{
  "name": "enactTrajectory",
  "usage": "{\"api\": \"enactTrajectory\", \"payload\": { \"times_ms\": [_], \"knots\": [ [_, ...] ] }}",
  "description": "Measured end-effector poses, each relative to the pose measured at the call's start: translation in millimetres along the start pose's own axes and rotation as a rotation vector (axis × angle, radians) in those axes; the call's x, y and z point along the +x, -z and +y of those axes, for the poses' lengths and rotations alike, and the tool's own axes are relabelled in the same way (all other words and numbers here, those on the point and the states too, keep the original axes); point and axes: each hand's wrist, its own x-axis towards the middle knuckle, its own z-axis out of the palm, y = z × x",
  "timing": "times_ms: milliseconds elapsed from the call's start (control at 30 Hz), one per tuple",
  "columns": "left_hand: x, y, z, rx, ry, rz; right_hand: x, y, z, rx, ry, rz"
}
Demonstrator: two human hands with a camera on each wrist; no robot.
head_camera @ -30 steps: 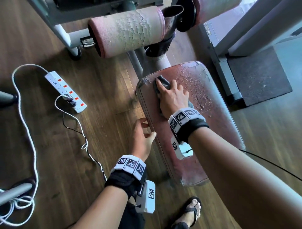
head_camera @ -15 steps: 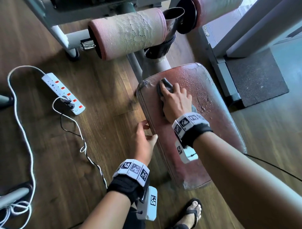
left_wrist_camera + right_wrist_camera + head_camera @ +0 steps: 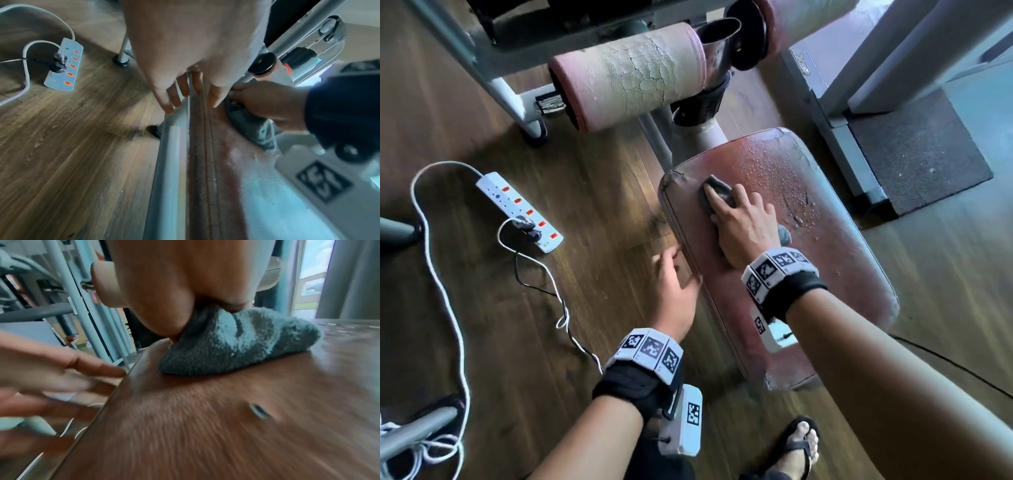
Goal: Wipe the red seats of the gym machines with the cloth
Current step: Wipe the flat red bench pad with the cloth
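The worn red seat [image 3: 825, 274] of a gym machine lies in front of me, with water drops [image 3: 784, 181] on its far half. My right hand [image 3: 743, 219] lies flat with spread fingers on a grey cloth [image 3: 717, 192] and presses it onto the seat near the far left corner. In the right wrist view the fluffy cloth [image 3: 236, 344] bulges from under my palm on the seat [image 3: 205, 426]. My left hand [image 3: 674, 291] holds nothing. It touches the seat's left edge, thumb on top, fingers [image 3: 170, 104] beside the grey frame tube [image 3: 164, 170].
A cracked pink foam roller [image 3: 633, 78] and the machine's grey frame stand just beyond the seat. A white power strip [image 3: 518, 209] and its cables [image 3: 434, 274] lie on the wood floor to the left. A black mat [image 3: 914, 161] is at the right, my sandalled foot [image 3: 801, 442] below.
My right hand has slid the cloth a little toward me along the seat's left side. The left hand has stayed at the seat's edge.
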Motion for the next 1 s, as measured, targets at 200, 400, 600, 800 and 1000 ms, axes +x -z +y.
{"api": "enactTrajectory", "payload": {
  "times_ms": [200, 400, 600, 800, 1000],
  "knots": [
    [27.1, -34.6, 47.7, 0.072, -0.032, 0.093, -67.4, -3.0, 40.3, -0.003, -0.101, -0.018],
    [32.5, -67.3, 54.1, 0.231, 0.055, 0.207, -130.9, -6.0, 87.5, -0.044, -0.086, -0.019],
    [34.5, -69.5, 40.9, 0.274, -0.001, 0.199, -126.6, -1.2, 108.9, -0.027, -0.064, -0.044],
    [37.2, -68.2, 39.9, 0.267, 0.012, 0.186, -95.1, 4.7, 103.0, 0.026, -0.06, -0.068],
    [40.1, -66.0, 37.6, 0.225, 0.03, 0.178, -63.8, 6.1, 93.2, 0.001, -0.026, -0.087]
  ]
}}
